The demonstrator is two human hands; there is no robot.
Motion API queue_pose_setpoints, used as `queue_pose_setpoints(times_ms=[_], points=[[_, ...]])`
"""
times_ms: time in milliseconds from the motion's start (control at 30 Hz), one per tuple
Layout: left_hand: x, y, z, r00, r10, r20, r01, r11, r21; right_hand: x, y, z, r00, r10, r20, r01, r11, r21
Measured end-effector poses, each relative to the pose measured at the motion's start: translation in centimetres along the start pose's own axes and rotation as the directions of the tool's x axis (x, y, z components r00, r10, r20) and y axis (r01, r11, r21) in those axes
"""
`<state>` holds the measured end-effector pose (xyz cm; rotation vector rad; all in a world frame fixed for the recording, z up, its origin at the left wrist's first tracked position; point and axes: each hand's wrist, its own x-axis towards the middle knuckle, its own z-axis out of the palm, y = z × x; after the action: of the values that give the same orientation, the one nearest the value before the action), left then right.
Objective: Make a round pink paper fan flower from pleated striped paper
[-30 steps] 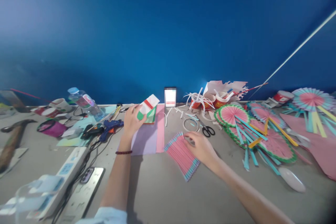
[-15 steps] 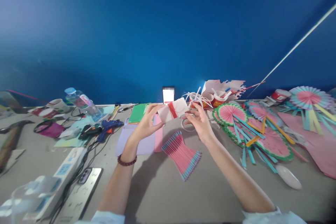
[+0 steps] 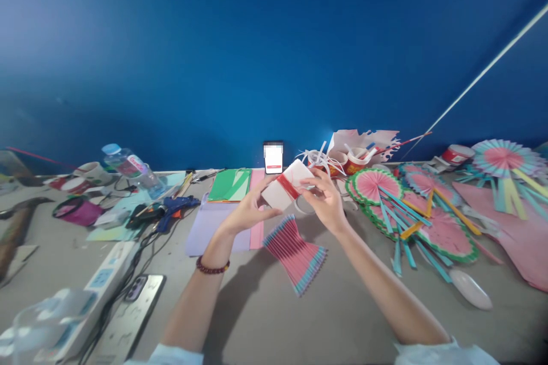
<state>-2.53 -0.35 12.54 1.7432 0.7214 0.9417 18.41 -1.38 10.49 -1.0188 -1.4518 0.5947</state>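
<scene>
A white card [image 3: 276, 198] with red thread [image 3: 288, 187] wound about its middle is held up above the table, slightly tilted. My left hand [image 3: 250, 209] grips its left end, thumb along the lower edge. The fingers of my right hand [image 3: 326, 198] are bent against its right end, near the thread. Below them on the table lies a pleated pink paper piece [image 3: 295, 254] with blue edges, narrowed at the middle. A roll of tape [image 3: 303, 205] is partly hidden behind my right hand.
A phone [image 3: 273, 157] stands against the blue wall. Left are green paper [image 3: 229, 184], a glue gun [image 3: 177, 211], a bottle [image 3: 135, 168], a power strip [image 3: 100, 279] and a silver phone [image 3: 132, 313]. Right are paper cups [image 3: 356, 162], watermelon fans [image 3: 379, 185] and a white oval object [image 3: 471, 290].
The card has tilted more steeply and turned its broad side more toward me. My left hand has moved slightly right and down with it; my right hand stays at the right end.
</scene>
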Motion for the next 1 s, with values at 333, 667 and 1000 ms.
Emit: queue_pose_setpoints(times_ms=[333, 667, 1000], points=[[0.8, -0.1, 2.3, 0.959, -0.091, -0.269, 0.124, 0.986, 0.108, 0.0, 0.6, -0.1, 0.991, -0.123, -0.059, 0.108, 0.971, -0.212], [0.7, -0.8, 2.1, 0.953, -0.055, -0.297, 0.132, 0.961, 0.245, 0.4, 0.0, -0.7, 0.970, -0.241, -0.042, 0.214, 0.921, -0.326], [-0.1, 0.5, 1.1, 0.989, -0.092, 0.113, 0.051, 0.945, 0.322, 1.4, 0.8, -2.6, 0.982, -0.174, -0.076, 0.139, 0.932, -0.335]])
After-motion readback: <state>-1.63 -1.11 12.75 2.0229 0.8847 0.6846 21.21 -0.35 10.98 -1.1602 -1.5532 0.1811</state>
